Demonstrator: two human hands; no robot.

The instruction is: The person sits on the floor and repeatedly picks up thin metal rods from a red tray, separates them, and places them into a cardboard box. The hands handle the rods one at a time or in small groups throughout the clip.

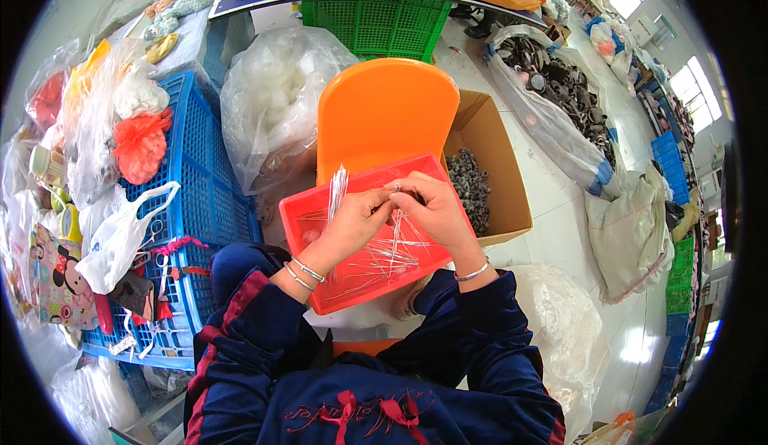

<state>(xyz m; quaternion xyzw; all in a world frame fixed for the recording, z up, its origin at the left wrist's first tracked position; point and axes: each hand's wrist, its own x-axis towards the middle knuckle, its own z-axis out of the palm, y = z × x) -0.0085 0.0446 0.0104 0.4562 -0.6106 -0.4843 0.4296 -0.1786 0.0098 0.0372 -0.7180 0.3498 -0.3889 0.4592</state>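
The red tray [320, 281] sits across the person's lap, its far edge butted against the orange chair [382, 113] in front and its near corner hanging just over the knees. There is little room on either flank: a blue crate [200, 173] piled with plastic bags crowds the left side, and an open cardboard box [492, 165] of dark small parts stands just beside the tray on the right. A big clear bag [272, 97] of white stuffing leans in behind the chair, with a green crate [376, 21] further back. The only open floor is the pale strip running off to the right, past the box, toward the grey sacks [560, 93].

Both forearms come up from below in dark blue sleeves and meet over the middle of the tray. The left hand [356, 219] is closed around a bundle of thin silvery wires [338, 185] that fans up out of its grip toward the chair. The right hand [432, 209] is curled, fingertips pinched together right against the left thumb — on what looks like a single wire, though the piece itself is too small to make out. More loose wires [384, 261] lie scattered on the tray floor beneath both wrists.
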